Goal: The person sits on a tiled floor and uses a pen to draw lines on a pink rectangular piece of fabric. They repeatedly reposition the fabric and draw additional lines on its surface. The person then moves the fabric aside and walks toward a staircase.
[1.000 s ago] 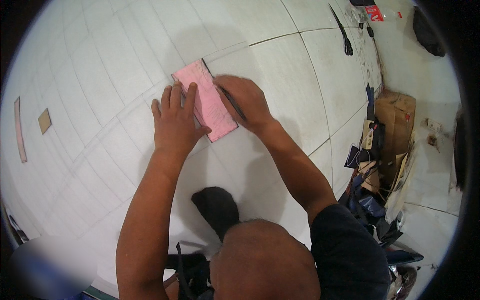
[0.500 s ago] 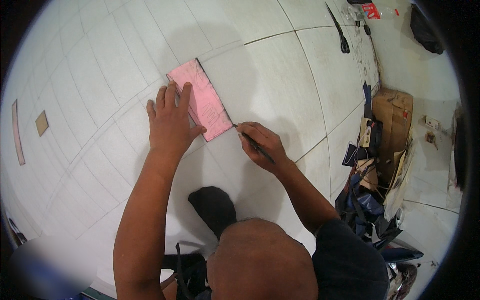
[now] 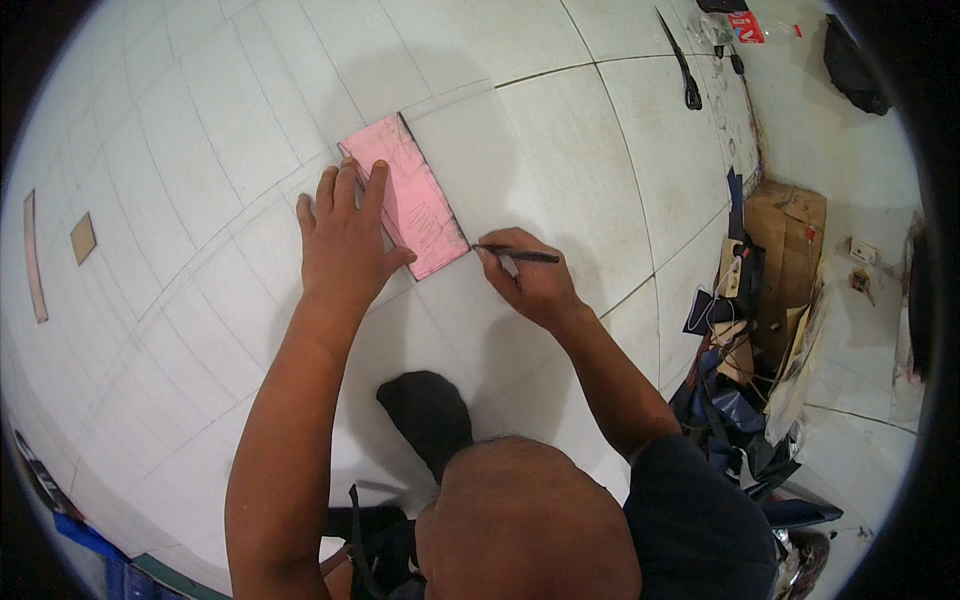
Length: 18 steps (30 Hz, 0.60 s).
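Pale tiled floor [image 3: 570,150], brown cardboard box [image 3: 790,235] over on the right. Flat pink rectangular piece [image 3: 418,195]'s roughly mid-view, long axis slanting upper-left to lower-right. Left hand [image 3: 345,245] splayed on its left edge, right hand [image 3: 543,285] pinching a slim black pen [image 3: 525,255].

Pink piece [image 3: 425,190]: left edge partly covered by left hand [image 3: 345,240]; scribbles [image 3: 430,228] too faint to make out. Black pen [image 3: 535,256]: whether it touches the piece, uncertain from where I stand. Blue object [image 3: 112,575], lower left: cut off, kind unclear. Dark pile [image 3: 738,408], right: contents overlapping, indistinct.
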Motion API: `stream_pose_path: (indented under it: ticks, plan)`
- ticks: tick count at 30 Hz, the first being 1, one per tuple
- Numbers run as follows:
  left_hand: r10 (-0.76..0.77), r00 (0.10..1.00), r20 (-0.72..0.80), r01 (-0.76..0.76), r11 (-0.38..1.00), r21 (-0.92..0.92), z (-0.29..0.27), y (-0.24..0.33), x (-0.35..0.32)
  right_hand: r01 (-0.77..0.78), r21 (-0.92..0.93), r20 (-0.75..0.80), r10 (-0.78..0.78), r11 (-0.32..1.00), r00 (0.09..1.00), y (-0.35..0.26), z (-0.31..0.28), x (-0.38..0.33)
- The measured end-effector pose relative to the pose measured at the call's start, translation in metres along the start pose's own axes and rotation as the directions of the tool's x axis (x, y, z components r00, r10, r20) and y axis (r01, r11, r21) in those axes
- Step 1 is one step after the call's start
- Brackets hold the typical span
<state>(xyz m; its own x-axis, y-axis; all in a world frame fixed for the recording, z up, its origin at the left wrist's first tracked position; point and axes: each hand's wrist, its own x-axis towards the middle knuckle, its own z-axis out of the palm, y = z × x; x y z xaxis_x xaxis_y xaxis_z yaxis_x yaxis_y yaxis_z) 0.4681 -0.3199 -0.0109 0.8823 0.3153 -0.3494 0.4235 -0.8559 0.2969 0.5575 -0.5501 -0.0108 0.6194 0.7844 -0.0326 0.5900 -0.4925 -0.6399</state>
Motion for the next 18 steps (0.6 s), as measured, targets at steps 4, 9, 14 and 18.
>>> stream_pose_path:
  ticks: [4, 9, 14, 18]
  plan:
    - [0.014, 1.000, 0.007, -0.014, 0.999, -0.047, 0.000, -0.002, 0.001, -0.016, -0.075, 0.033, 0.018, 0.997, 0.999, 0.001, 0.001, 0.032]
    - [0.028, 1.000, -0.014, -0.029, 0.997, -0.075, 0.001, -0.003, 0.001, 0.000, -0.113, 0.031, 0.004, 0.994, 1.000, 0.003, 0.007, 0.089]
    - [0.014, 1.000, -0.010, -0.014, 1.000, -0.018, -0.002, 0.001, 0.001, 0.131, -0.076, -0.108, -0.139, 0.989, 0.984, 0.008, 0.016, 0.136]
    - [0.023, 1.000, -0.006, -0.023, 0.999, -0.047, -0.001, -0.001, -0.001, 0.156, 0.038, -0.201, -0.146, 0.987, 0.969, 0.004, 0.017, 0.137]
